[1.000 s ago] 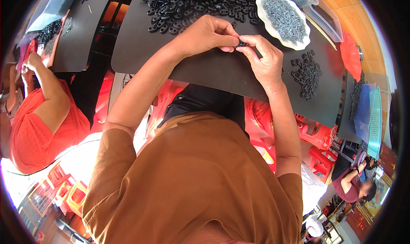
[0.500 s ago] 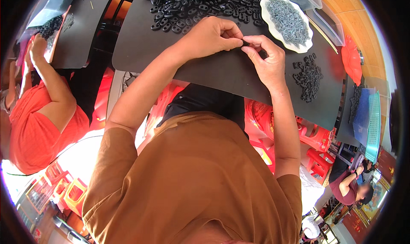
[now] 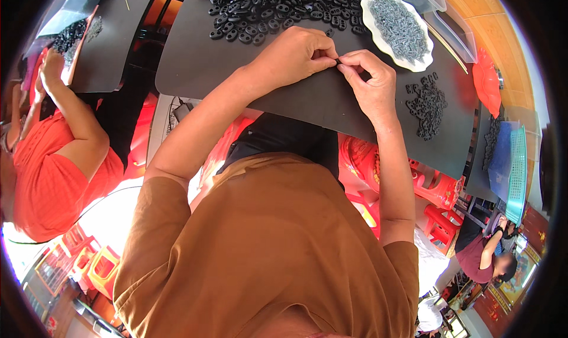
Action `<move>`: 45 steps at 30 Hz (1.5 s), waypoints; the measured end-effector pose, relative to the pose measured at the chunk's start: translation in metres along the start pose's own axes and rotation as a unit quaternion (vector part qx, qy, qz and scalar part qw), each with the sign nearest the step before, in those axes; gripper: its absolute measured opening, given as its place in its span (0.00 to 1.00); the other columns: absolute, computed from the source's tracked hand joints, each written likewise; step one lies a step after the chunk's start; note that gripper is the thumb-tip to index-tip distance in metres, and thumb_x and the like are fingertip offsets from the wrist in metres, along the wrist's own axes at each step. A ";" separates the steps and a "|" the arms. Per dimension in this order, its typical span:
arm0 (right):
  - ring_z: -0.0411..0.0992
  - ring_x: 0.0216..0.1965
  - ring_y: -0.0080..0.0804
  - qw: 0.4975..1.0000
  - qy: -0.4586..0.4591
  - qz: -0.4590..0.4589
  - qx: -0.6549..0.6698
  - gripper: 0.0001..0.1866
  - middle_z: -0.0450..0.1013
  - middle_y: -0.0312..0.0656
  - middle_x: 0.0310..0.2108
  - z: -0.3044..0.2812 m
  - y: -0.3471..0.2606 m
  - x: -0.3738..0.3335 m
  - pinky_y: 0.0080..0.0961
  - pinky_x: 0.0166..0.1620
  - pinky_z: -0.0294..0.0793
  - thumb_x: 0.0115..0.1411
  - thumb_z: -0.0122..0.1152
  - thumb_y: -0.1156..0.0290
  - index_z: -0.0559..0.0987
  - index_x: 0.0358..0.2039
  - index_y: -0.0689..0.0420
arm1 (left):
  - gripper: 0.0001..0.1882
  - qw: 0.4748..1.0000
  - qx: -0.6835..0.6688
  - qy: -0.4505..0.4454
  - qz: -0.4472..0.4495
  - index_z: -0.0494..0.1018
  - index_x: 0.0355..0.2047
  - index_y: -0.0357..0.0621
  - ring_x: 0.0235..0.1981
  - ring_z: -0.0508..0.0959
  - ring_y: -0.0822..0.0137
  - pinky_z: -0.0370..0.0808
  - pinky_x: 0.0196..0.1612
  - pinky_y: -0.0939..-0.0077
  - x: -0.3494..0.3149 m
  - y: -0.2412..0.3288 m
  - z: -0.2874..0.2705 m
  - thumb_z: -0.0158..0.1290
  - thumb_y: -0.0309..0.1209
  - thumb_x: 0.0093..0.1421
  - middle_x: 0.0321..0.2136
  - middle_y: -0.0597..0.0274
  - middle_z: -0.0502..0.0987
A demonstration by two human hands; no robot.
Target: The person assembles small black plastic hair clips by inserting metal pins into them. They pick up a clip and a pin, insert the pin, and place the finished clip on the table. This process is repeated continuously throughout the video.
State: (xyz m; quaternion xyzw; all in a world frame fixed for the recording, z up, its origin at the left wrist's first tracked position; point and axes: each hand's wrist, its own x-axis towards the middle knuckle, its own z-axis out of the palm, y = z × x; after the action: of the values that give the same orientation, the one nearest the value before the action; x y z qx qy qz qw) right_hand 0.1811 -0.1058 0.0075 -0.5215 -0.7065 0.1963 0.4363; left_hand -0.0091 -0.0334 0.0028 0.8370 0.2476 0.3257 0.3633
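Note:
My left hand (image 3: 300,55) and my right hand (image 3: 371,77) meet fingertip to fingertip over the dark table (image 3: 201,66). Between them they pinch a small black plastic piece (image 3: 338,61), mostly covered by the fingers. Beyond my hands spreads a heap of black oval pieces with holes (image 3: 284,6). To the right of the heap, a white scalloped dish (image 3: 371,27) holds many small grey, shiny metal-looking pins (image 3: 399,30). Nearer to me on the right lies a pile of small black parts (image 3: 427,107).
Clear plastic bins (image 3: 455,36) line the table's right side, near a red dish (image 3: 488,83) and a turquoise basket (image 3: 517,172). Red stools (image 3: 441,225) stand below. At another table on the left sits a person in red (image 3: 65,166); another person (image 3: 482,258) is at lower right.
Both hands stay pinched at nearly the same spot, with the fingers shifted slightly around the small piece. The person at lower right has moved their arms.

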 end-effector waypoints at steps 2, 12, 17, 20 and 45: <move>0.78 0.31 0.27 1.000 -0.009 0.006 -0.001 0.08 0.79 0.41 0.31 -0.001 -0.002 0.001 0.20 0.34 0.78 0.51 0.67 0.86 0.80 0.31 0.63 | 0.05 1.000 0.002 0.000 -0.004 0.79 0.32 0.37 0.27 0.79 0.64 0.75 0.32 0.72 0.000 0.001 0.000 0.61 0.25 0.56 0.25 0.58 0.78; 0.78 0.30 0.30 0.999 -0.008 -0.022 -0.024 0.07 0.79 0.42 0.30 -0.001 0.000 0.002 0.22 0.33 0.78 0.50 0.67 0.85 0.80 0.30 0.63 | 0.05 1.000 0.011 -0.001 0.008 0.77 0.30 0.36 0.27 0.78 0.61 0.74 0.31 0.70 0.000 0.000 0.001 0.60 0.24 0.55 0.25 0.58 0.77; 0.78 0.30 0.31 0.999 -0.006 -0.039 -0.024 0.07 0.78 0.42 0.30 -0.001 0.000 0.002 0.22 0.33 0.78 0.50 0.67 0.86 0.80 0.30 0.63 | 0.04 1.000 0.009 0.002 0.021 0.77 0.30 0.36 0.26 0.77 0.61 0.74 0.31 0.70 -0.001 -0.001 0.002 0.60 0.24 0.55 0.24 0.58 0.76; 0.78 0.30 0.32 0.999 -0.004 -0.030 -0.017 0.07 0.78 0.42 0.30 -0.001 0.000 0.001 0.23 0.33 0.78 0.50 0.67 0.86 0.79 0.29 0.63 | 0.05 1.000 0.006 0.001 0.024 0.77 0.30 0.36 0.26 0.77 0.61 0.73 0.31 0.69 0.000 -0.001 0.002 0.61 0.24 0.55 0.24 0.58 0.76; 0.77 0.33 0.22 0.939 -0.033 0.189 0.286 0.05 0.78 0.38 0.31 -0.011 0.001 0.009 0.18 0.37 0.77 0.60 0.65 0.77 0.80 0.37 0.63 | 0.12 0.953 -0.264 -0.040 -0.144 0.77 0.45 0.39 0.31 0.77 0.79 0.74 0.36 0.83 0.003 -0.002 -0.007 0.60 0.28 0.62 0.32 0.66 0.81</move>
State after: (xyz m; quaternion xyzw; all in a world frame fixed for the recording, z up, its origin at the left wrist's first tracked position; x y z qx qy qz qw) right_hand 0.1898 -0.0994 0.0166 -0.4915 -0.5231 0.4862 0.4984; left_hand -0.0126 -0.0273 0.0058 0.6793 0.2555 0.2899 0.6239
